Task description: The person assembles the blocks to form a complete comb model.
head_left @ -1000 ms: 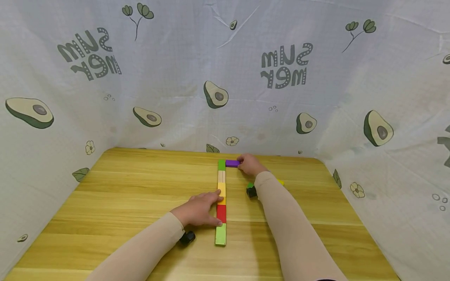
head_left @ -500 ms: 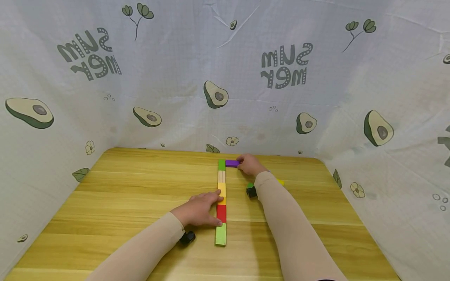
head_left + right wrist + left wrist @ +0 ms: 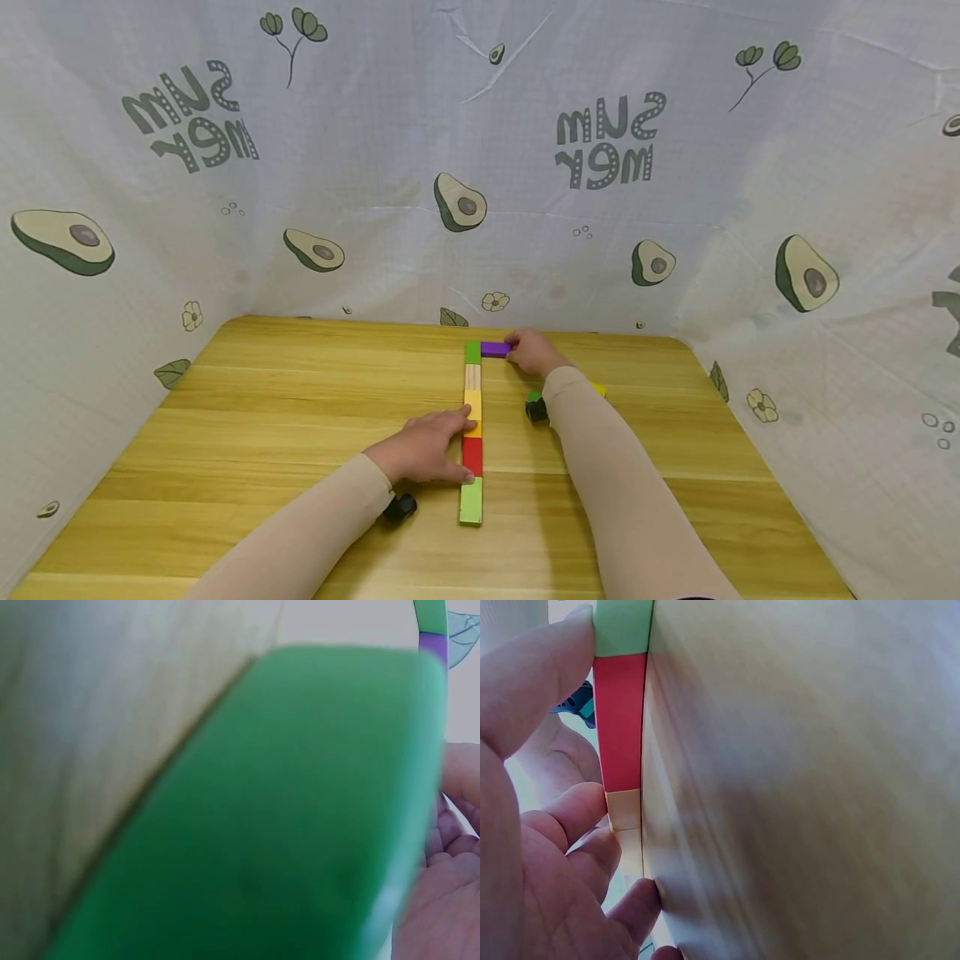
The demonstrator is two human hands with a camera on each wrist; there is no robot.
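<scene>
A straight row of blocks runs away from me: a light green block [image 3: 471,502], a red block [image 3: 472,457], yellow-orange pieces, a bare wood block [image 3: 472,377] and a green block [image 3: 473,352] at the far end. A purple block [image 3: 493,349] extends rightward from that green one, forming a corner. My right hand [image 3: 534,352] pinches the purple block's right end. Along the row's left side, my left hand [image 3: 423,447] spreads its fingers; the thumb touches where red meets light green, and other fingertips touch the yellow-orange pieces [image 3: 626,814].
Beside my right forearm lie another green block [image 3: 534,395] and a yellow block [image 3: 599,389], both partly covered by the arm and wrist camera. The green one looms large in the right wrist view. A printed cloth [image 3: 525,250] hangs behind the wooden table [image 3: 300,375].
</scene>
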